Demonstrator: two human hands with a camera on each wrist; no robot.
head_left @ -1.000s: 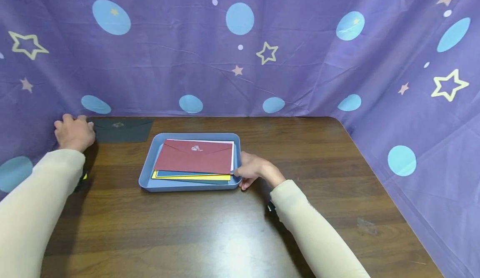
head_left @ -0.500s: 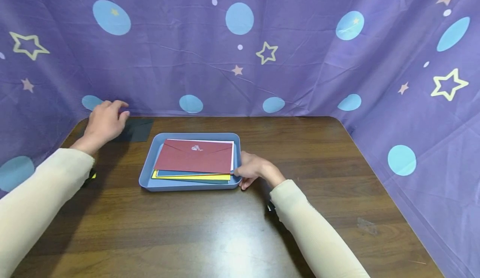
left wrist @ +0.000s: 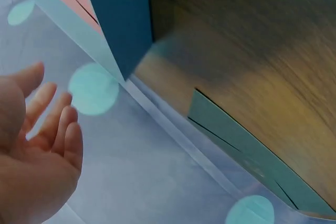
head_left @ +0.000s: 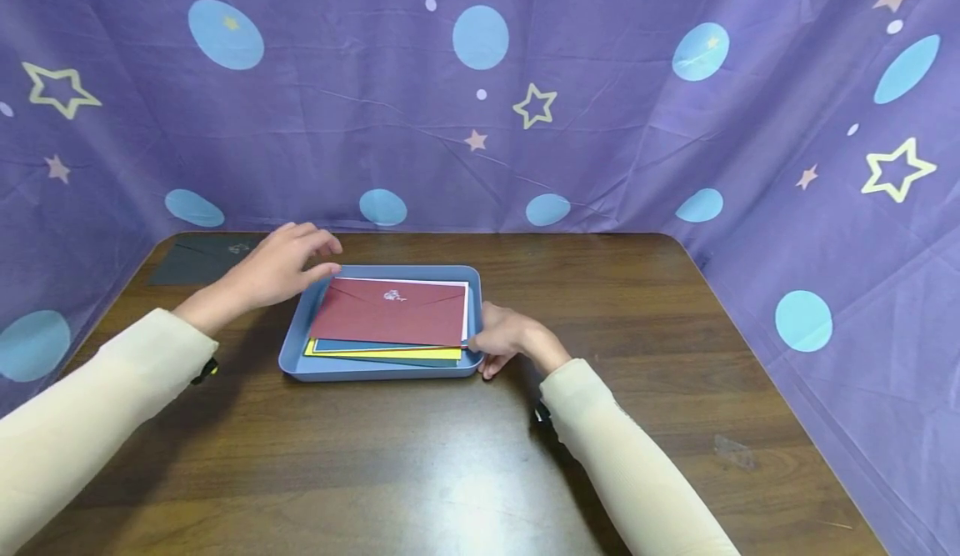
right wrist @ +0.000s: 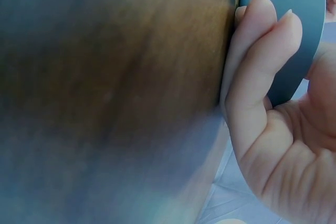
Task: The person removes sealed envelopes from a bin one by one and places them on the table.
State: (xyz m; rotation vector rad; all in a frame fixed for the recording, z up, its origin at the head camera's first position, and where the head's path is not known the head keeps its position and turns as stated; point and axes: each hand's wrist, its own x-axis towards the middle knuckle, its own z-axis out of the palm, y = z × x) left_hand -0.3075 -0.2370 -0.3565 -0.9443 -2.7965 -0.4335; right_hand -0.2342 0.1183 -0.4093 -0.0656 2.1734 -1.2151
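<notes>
A blue tray [head_left: 378, 375] sits on the table with a stack of envelopes inside. A red envelope [head_left: 390, 314] lies on top, and edges of a yellow envelope [head_left: 375, 354], a blue one and a dark green one show below it. My right hand [head_left: 506, 339] grips the tray's right end, thumb over the rim and fingers against the outer wall [right wrist: 299, 40]. Over the tray's far left corner is my left hand [head_left: 281, 264], fingers loosely bent and holding nothing. Behind it, a dark green envelope [head_left: 198, 257] lies at the table's far left corner.
The brown wooden table [head_left: 637, 423] stretches to the right and front of the tray. A purple curtain [head_left: 600, 147] with stars and dots hangs along the far edge and both sides. A bit of clear tape [head_left: 733, 453] sticks to the table at right.
My left hand has come away from the far left corner, passed over the dark green envelope and moved right to the tray's far left corner. The right hand and tray have stayed put.
</notes>
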